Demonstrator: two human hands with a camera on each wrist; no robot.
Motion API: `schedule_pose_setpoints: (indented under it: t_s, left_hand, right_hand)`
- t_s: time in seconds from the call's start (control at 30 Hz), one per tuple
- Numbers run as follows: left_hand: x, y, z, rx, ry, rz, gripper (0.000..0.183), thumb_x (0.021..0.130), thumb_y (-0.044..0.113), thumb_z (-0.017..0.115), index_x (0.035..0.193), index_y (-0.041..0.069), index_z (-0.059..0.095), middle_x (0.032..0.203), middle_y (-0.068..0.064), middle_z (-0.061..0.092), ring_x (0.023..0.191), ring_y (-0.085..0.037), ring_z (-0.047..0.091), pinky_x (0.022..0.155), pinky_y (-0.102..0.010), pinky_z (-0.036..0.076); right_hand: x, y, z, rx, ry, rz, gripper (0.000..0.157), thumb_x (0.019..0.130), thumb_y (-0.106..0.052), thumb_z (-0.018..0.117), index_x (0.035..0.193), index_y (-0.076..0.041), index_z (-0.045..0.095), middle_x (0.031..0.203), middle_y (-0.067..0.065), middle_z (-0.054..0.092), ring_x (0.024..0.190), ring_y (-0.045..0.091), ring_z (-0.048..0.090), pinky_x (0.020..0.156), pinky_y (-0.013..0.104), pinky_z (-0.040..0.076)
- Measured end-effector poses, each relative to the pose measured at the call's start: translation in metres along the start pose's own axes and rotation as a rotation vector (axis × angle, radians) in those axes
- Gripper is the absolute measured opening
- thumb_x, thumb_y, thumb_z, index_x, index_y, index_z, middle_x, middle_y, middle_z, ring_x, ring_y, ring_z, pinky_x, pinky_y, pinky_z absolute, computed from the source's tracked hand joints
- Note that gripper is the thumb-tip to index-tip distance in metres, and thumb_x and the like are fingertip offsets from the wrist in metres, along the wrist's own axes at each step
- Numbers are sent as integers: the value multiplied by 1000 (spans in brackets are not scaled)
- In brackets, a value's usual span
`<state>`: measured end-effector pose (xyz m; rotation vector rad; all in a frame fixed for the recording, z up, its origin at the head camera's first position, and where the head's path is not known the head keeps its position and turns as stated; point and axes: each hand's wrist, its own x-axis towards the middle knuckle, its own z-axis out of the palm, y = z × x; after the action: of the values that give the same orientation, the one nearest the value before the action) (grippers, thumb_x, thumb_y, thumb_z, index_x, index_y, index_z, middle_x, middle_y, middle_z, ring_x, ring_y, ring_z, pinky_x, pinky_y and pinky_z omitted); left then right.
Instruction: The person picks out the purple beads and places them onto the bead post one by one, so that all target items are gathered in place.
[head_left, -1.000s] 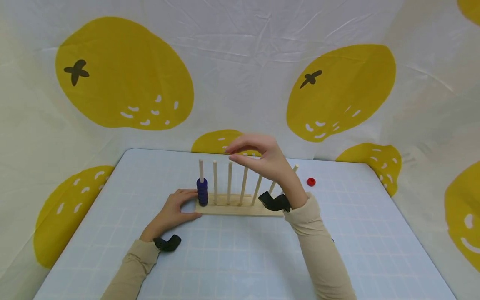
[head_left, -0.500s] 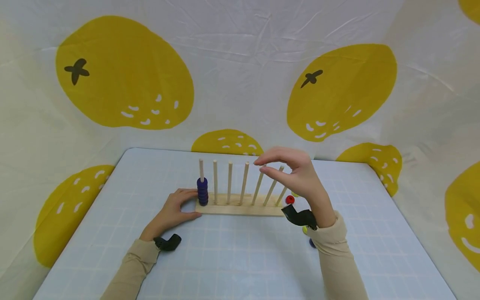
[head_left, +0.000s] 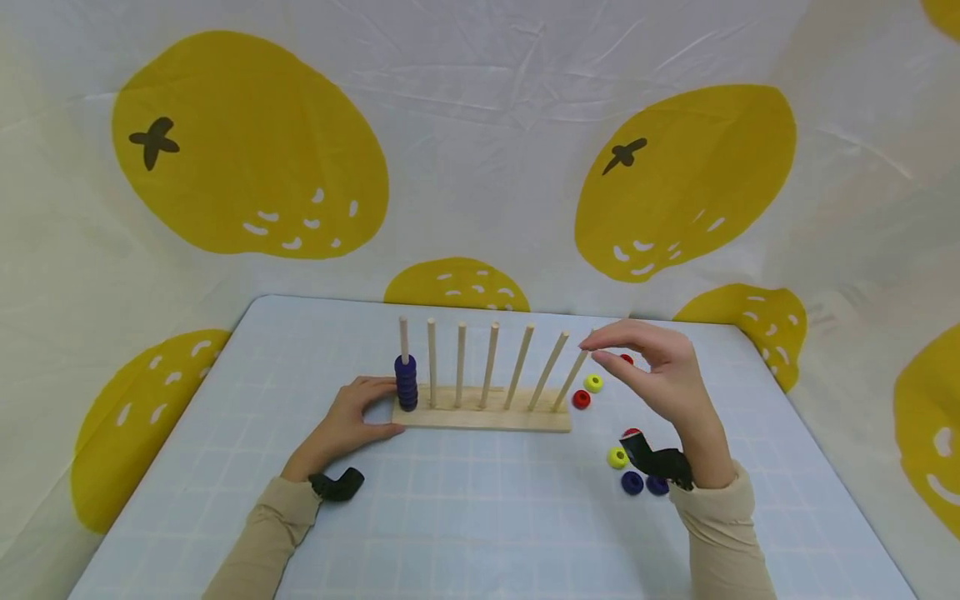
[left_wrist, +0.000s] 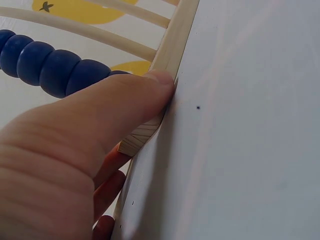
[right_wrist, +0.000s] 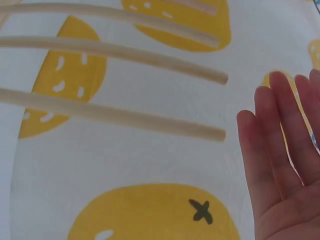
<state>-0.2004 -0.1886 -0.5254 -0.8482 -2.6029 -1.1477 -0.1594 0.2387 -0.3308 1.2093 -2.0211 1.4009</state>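
A wooden bead stand [head_left: 480,420] with several upright pegs sits on the table, its left peg carrying a stack of dark blue beads [head_left: 406,385]. My left hand [head_left: 348,417] grips the stand's left end; in the left wrist view the thumb [left_wrist: 145,95] presses the front of the base [left_wrist: 172,47], with other fingers partly hidden behind. Close to the top of the rightmost peg [head_left: 573,375], my right hand [head_left: 671,375] is raised, thumb and forefinger apart with nothing between them. The right wrist view shows its fingers [right_wrist: 267,145] extended beside bare peg ends [right_wrist: 215,134].
Loose beads lie right of the stand: red [head_left: 581,399] and yellow [head_left: 594,382] ones near its end, another yellow [head_left: 617,457] and dark blue ones [head_left: 632,482] nearer me. The right hand and wrist strap partly cover two more red beads. A lemon-print cloth [head_left: 480,167] hangs behind.
My right hand has moved right and down, from above the middle pegs to the rightmost peg, uncovering loose beads. My left hand stays on the stand.
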Motion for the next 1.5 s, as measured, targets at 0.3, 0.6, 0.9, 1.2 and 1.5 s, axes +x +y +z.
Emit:
schedule_pose_setpoints:
  t_s: [0.3, 0.6, 0.9, 1.2, 1.5]
  left_hand:
    - [1, -1, 1, 9, 2, 20, 60, 72, 26, 90, 124, 8, 67, 132, -9, 62, 121, -29, 52, 101, -54, 37]
    - [1, 1, 0, -2, 10, 27, 60, 72, 26, 90, 125, 7, 67, 132, -9, 62, 121, -29, 52, 100, -55, 36]
    - [1, 2, 0, 6, 17, 26, 60, 72, 25, 90, 124, 7, 68, 132, -10, 63, 120, -31, 52, 100, -56, 35]
    - [1, 4, 1, -2, 18, 22, 59, 71, 24, 89, 123, 5, 68, 131, -11, 63, 120, -32, 52, 100, -57, 36]
    - [-1, 2, 0, 16, 2, 8, 59, 72, 26, 89, 124, 7, 67, 133, -10, 62, 122, -31, 51, 101, -57, 35]
  right_hand:
    - [-47, 1, -32, -68, 90, 209, 27, 82, 25, 61, 102, 9, 70, 96, 19, 70, 94, 19, 66, 89, 21, 51]
    - [-98, 18, -45, -240, 67, 538, 15, 95, 1, 63, 105, -5, 72, 101, 8, 72, 97, 12, 65, 86, 17, 51]
    - [-141, 45, -51, -208, 10, 758, 19, 99, -15, 63, 111, -2, 69, 103, 8, 72, 95, 10, 66, 84, 17, 52]
    - [-167, 64, -66, -53, -169, 942, 23, 96, -20, 67, 110, -2, 70, 107, 11, 72, 96, 17, 66, 86, 22, 51]
    - [-180, 75, -75, 160, -445, 1018, 23, 90, -8, 70, 113, -2, 69, 115, 13, 69, 104, 19, 63, 91, 23, 48]
